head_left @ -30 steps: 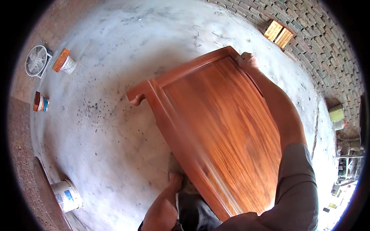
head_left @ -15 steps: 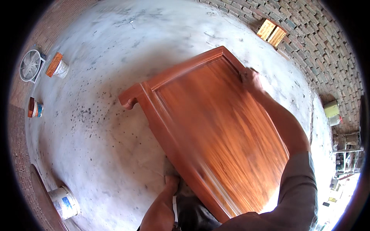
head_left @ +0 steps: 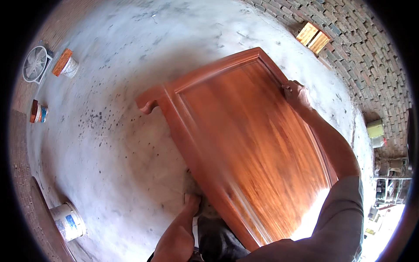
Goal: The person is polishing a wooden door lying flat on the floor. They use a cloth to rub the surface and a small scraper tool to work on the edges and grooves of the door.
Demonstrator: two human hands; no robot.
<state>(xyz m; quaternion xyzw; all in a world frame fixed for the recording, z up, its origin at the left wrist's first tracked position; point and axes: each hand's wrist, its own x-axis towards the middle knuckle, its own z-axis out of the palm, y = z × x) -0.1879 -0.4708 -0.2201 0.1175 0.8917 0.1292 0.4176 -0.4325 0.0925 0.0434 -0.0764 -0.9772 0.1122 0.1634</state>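
Holding a large reddish wooden panel [head_left: 257, 148], polished and framed with a raised border and a curled corner, tilted over the pale concrete floor [head_left: 113, 144] in front of the body. Right hand [head_left: 297, 94] out at full arm's reach, fingers closed over the far right edge of the frame near its upper corner, a grip that likely steadies the broad piece and keeps it from tipping sideways. Left hand [head_left: 192, 203] low at the near left edge, by the underside of the frame; cannot tell whether those fingers are closed on the wood or merely pressed against it, since the edge hides them and the picture blurs there. Probably held on opposite edges because of the panel's width and weight, with the near end close to the legs. Scattered around, well apart from the panel: a white paint bucket [head_left: 67, 220] at lower left, a round fan [head_left: 35, 63] at upper left with a small pail [head_left: 70, 66] beside it topped by an orange block, a small can [head_left: 38, 112] farther down the left side. Lying by the brick wall [head_left: 362, 48] at upper right, two short yellowish wood blocks [head_left: 313, 37]; farther down the right, a yellow-green container [head_left: 375, 129] and some clutter. Dark speckles on the floor left of the panel. Nothing close enough to obstruct except the wall to the right.
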